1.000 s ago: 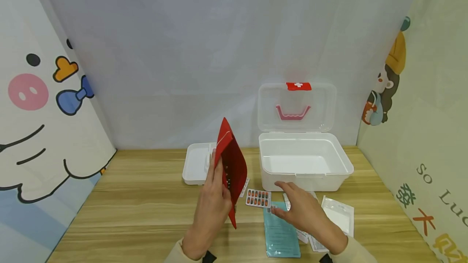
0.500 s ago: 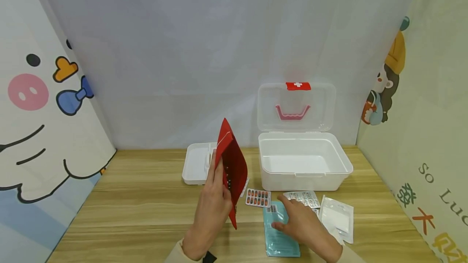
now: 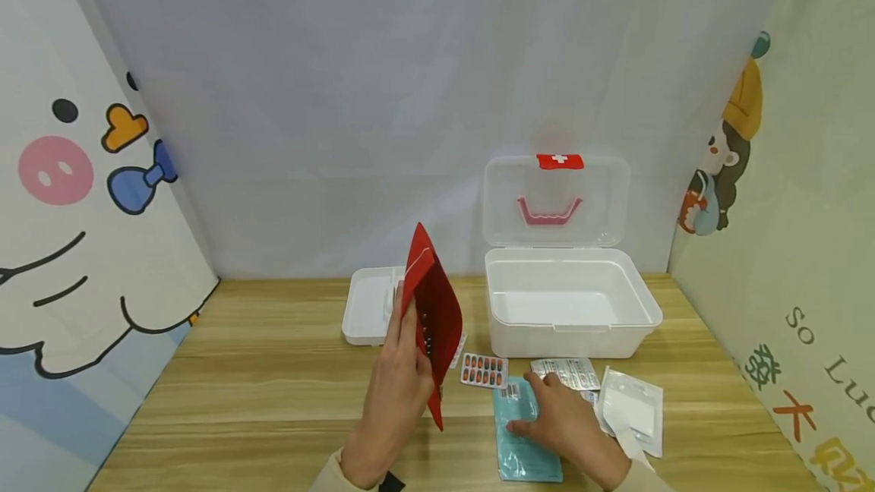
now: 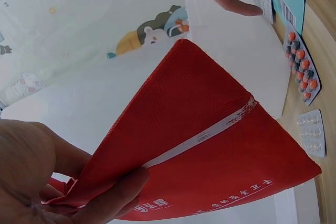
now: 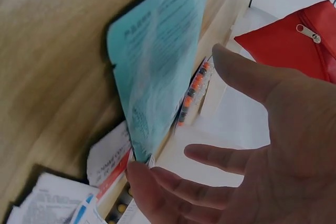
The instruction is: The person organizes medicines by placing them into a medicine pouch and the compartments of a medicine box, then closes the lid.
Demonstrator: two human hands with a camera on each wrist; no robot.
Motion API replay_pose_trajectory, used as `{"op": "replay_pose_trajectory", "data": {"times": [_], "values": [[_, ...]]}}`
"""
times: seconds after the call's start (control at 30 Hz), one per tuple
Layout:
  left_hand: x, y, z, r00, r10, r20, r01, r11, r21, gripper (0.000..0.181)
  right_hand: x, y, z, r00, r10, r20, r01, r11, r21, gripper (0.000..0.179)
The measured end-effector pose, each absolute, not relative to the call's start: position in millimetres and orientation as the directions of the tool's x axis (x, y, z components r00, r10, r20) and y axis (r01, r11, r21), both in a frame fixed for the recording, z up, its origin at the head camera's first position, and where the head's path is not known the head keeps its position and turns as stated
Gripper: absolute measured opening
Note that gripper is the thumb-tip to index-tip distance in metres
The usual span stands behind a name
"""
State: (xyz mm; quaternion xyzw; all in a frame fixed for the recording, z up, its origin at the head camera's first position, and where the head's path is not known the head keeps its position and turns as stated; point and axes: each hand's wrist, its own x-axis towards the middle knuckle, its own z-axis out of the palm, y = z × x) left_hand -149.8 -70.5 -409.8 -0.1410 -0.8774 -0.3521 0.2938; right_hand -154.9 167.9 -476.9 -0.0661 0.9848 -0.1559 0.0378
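My left hand [image 3: 393,393] grips a red zippered pouch [image 3: 440,317] and holds it upright above the table. In the left wrist view the pouch [image 4: 205,145] shows white print and a pale stripe. Over a teal flat packet [image 3: 526,458] hovers my right hand [image 3: 567,420], thumb and fingers spread. In the right wrist view fingertips lie at the far corner of the teal packet [image 5: 157,66]; whether they touch it I cannot tell. Beside the packet lie an orange-and-dark capsule blister pack [image 3: 484,370] and a silver blister pack [image 3: 567,373].
Behind stands a white box [image 3: 574,340] with its clear lid [image 3: 595,211] raised. A shallow white tray [image 3: 362,313] sits partly behind the pouch. At the right lies a clear packet with a white pad [image 3: 636,410]. Another small blister pack [image 4: 312,132] lies near the pouch.
My right hand has shifted slightly left and down over the teal packet, uncovering the silver blister pack. The left hand and pouch stay about where they were.
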Motion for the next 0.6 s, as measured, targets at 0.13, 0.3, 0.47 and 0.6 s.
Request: {"op": "replay_pose_trajectory", "data": {"times": [0.13, 0.3, 0.47, 0.6], "values": [[-149.2, -71.3, -410.5, -0.790, 0.038, 0.612, 0.448, 0.717, 0.534, 0.098, -154.9, 164.5, -481.8, -0.991, -0.128, -0.030, -0.114, 0.951, -0.289, 0.091], [-149.5, -71.5, -410.1, -0.789, 0.037, 0.613, 0.449, 0.716, 0.534, 0.097, -151.3, 160.1, -485.5, -0.994, -0.109, 0.010, -0.107, 0.954, -0.280, 0.097], [-149.2, -71.7, -409.4, -0.796, 0.036, 0.604, 0.444, 0.713, 0.542, 0.095, -150.2, 157.3, -488.3, -0.995, -0.100, 0.025, -0.103, 0.952, -0.287, 0.096], [-149.3, -71.9, -409.7, -0.798, 0.036, 0.602, 0.442, 0.714, 0.543, 0.096, -150.2, 155.7, -489.9, -0.994, -0.103, 0.032, -0.108, 0.949, -0.296, 0.095]]}}
